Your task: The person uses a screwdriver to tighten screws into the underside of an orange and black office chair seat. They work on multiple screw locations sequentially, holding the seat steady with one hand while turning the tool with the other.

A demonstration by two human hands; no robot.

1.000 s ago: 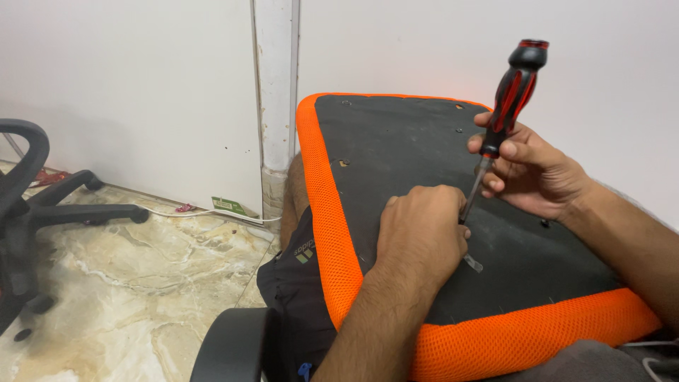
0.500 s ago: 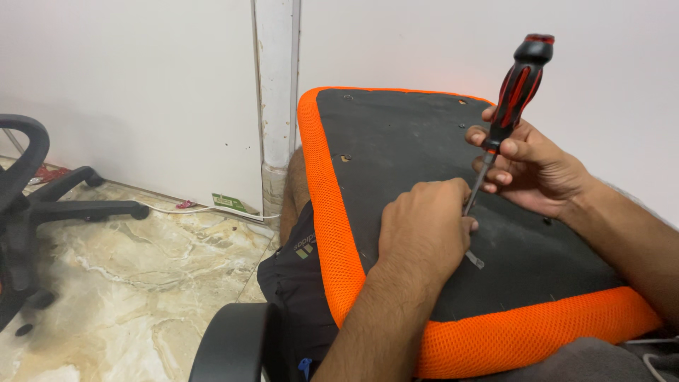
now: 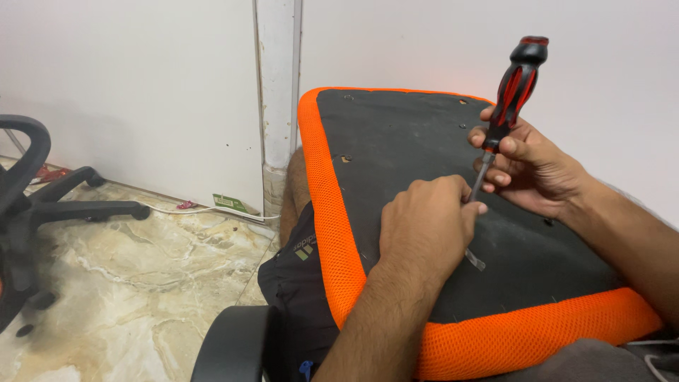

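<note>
So the right hand [image 3: 527, 166] is wrapped around a screwdriver [image 3: 511, 99] with a red and black handle, held nearly upright with the handle tipped a bit to the right, fingers closed low on the handle where the metal shaft starts. Shaft points down at the black underside of a seat cushion [image 3: 424, 141] with an orange mesh edge, which is lying across the person's lap. The left hand [image 3: 428, 226] sits curled on that black surface just beside the shaft, fingers pinched in around the tip area, but whatever it's pinching is hidden behind the knuckles, so I can't tell what's in there. A small silvery bit of metal [image 3: 474, 259] pokes out from under that hand, lying on the cushion.

Off to the left on the marble floor [image 3: 141, 283] there's a black chair base [image 3: 42, 205] with its legs spread out, well apart from the cushion. White wall [image 3: 141, 85] behind everything, with a white pipe [image 3: 277, 85] running down the corner.
</note>
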